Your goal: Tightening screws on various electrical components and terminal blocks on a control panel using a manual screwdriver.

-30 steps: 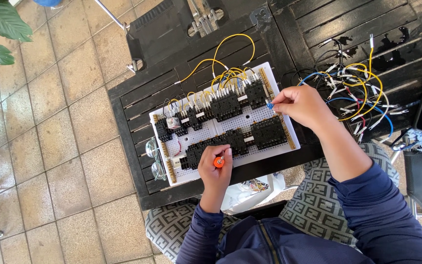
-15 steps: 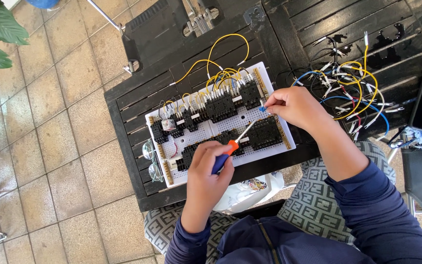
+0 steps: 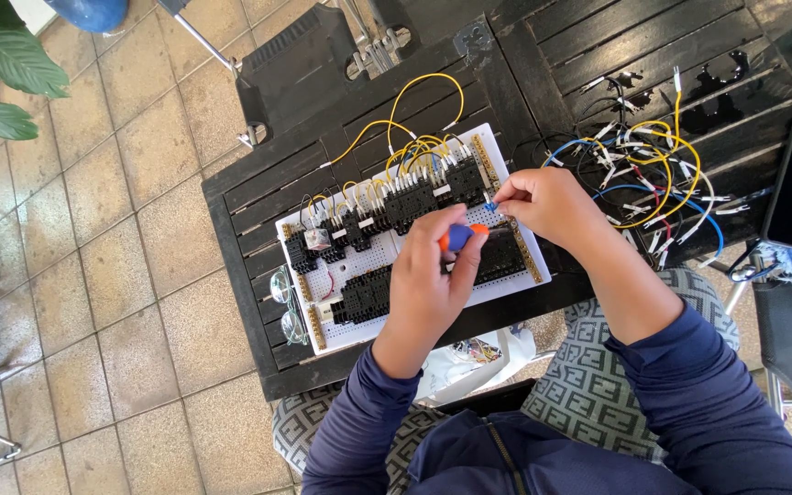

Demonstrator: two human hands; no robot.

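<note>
An orange-and-blue screwdriver (image 3: pixel 456 237) is hovering over the right half of the white wiring board (image 3: pixel 359 261), gripped in the left hand (image 3: pixel 428 280). The right hand (image 3: pixel 547 203) is pinching a small blue-tipped wire end (image 3: pixel 489 209) just beside its tip. The board is lying on the dark slatted tabletop (image 3: pixel 240 202), with a tangle of loose wires (image 3: pixel 653 165) lying nearby on the right.

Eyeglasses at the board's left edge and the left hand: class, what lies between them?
In the head view, between the eyeglasses and the left hand, black relay blocks sit on the white perforated board.
</note>
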